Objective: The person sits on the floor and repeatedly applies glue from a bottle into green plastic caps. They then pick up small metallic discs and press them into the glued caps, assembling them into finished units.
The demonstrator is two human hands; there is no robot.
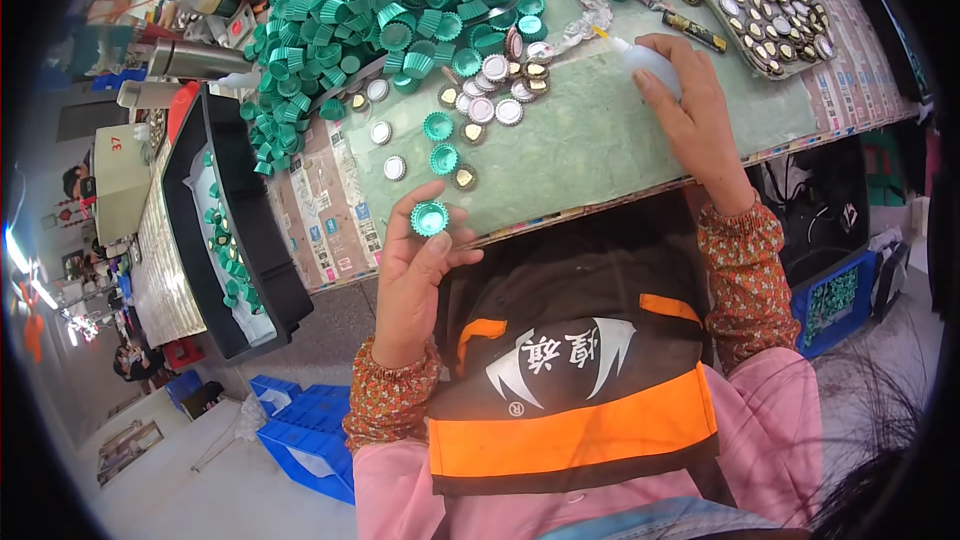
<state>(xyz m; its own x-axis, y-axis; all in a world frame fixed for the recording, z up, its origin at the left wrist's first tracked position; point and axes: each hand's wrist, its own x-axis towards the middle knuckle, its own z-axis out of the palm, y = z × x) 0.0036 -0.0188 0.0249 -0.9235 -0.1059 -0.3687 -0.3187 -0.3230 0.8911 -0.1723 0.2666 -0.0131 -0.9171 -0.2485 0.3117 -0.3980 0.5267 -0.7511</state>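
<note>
My left hand (420, 250) pinches a small green fluted cup (430, 219) just off the table's near edge, its shiny hollow facing up. In my right hand (690, 110) is a pale squeeze bottle (652, 70) with a yellow tip, which points to the far left. Two more green cups, a nearer one (443, 158) and a farther one (438, 126), sit on the green mat (590, 140) beyond my left hand. Around them lie crown-type bottle caps (480, 110), some white, some dark with a pale gold piece.
A big heap of green cups (400, 10) fills the far left of the table. At the far right stands a tray (775, 65) of caps, with a dark marker-like tube (695, 30) and crumpled tissue (588, 5) nearby. A black bin (240, 230) with cups is left, blue crates (305, 440) below.
</note>
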